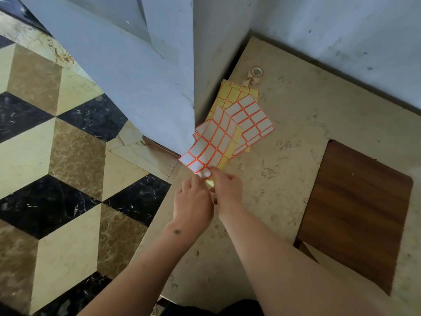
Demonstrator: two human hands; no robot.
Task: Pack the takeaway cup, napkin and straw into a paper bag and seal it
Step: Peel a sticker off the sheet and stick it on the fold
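Note:
A sheet of white stickers with orange borders on yellow backing (210, 144) is held above the left edge of the beige stone counter (284, 156). My left hand (193, 201) and my right hand (226, 192) both pinch its near corner, where one white sticker curls up off the backing. More sticker sheets (250, 119) lie fanned out on the counter behind it. No cup, napkin, straw or paper bag is in view.
A small roll of tape (257, 71) lies near the wall corner, past the sheets. A dark wooden board (355, 210) lies on the counter at the right. Blue-grey walls (136, 65) close the back; patterned floor tiles (57, 156) lie to the left.

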